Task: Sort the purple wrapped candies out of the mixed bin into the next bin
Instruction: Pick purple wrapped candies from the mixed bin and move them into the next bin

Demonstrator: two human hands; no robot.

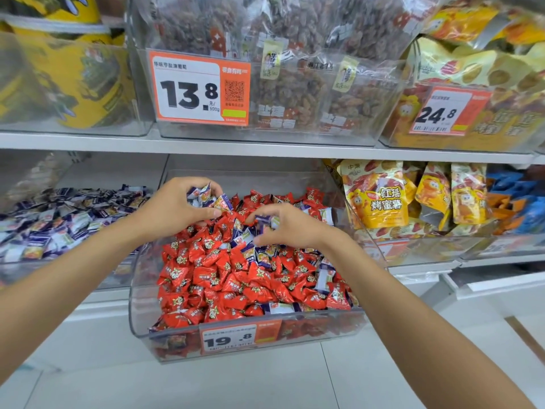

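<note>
Currently gathers purple candies (203, 194) from the mixed bin (138, 317), several clutched in curled fingers of the left hand (177, 208), one pinched in fingers of the right hand (292, 228); next, likely, carries both left into the next bin (59, 271).

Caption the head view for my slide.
Left hand grips purple candies, right hand pinches a purple candy, above the mixed bin; purple bin alongside.

Purple candies (203, 192) half hidden inside left hand (177, 208)
</note>
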